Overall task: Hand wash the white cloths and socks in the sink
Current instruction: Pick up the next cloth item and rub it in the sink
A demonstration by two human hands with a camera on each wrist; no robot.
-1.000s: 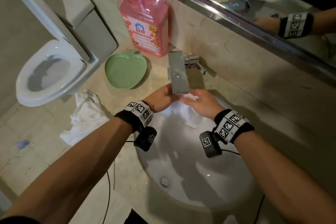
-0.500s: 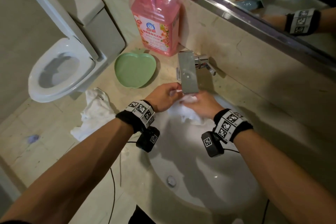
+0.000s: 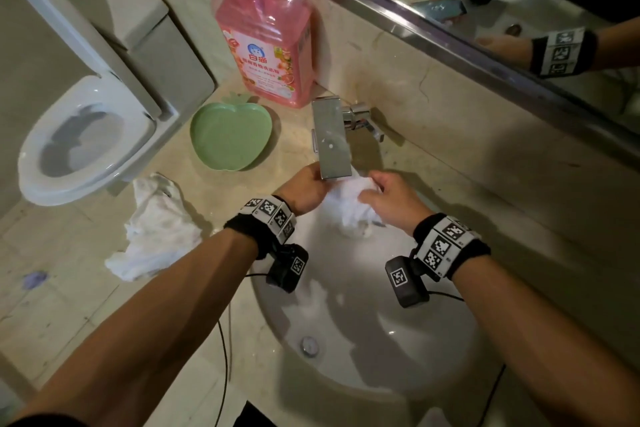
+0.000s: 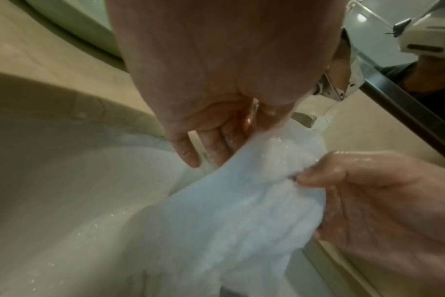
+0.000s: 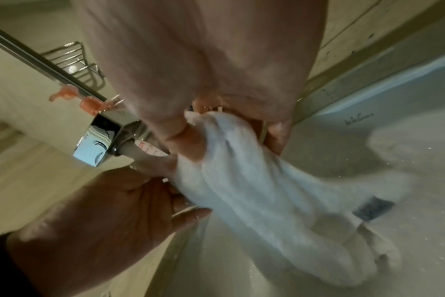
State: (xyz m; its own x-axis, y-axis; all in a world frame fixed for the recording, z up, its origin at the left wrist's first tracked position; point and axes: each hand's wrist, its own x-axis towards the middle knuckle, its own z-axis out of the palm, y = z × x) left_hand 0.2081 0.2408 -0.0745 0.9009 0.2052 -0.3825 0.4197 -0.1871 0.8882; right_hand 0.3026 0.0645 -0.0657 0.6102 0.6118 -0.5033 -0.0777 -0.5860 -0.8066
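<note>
A wet white sock (image 3: 349,208) is held over the back of the sink (image 3: 363,350), directly under the spout of the tap (image 3: 330,140). The right hand (image 3: 388,199) has its grip clamped on the sock, with the fabric pinched between thumb and curled fingers, as is shown plainly in the right wrist view, where the sock (image 5: 254,201) hangs down from the hand (image 5: 216,80) toward the basin. The grip of the left hand (image 3: 304,187) is seen less clearly: in the left wrist view its fingers (image 4: 216,148) are laid fairly straight behind the upper edge of the sock (image 4: 241,211), and whether the thumb closes on the cloth cannot be told. Water droplets are seen on both hands and on the basin wall, so the washing of this piece is judged to be under way, at the wetting or rinsing stage; whether soap has been applied cannot be told. More is judged to be left: a crumpled heap of white cloths (image 3: 156,229) lies on the desk (image 3: 52,288) to the left of the sink, apart from it and seemingly not yet taken up. Behind it, a green apple-shaped dish (image 3: 230,135) and a pink bottle of detergent (image 3: 266,42) stand near the tap. A toilet (image 3: 79,149) is seen beyond the desk's left edge.
</note>
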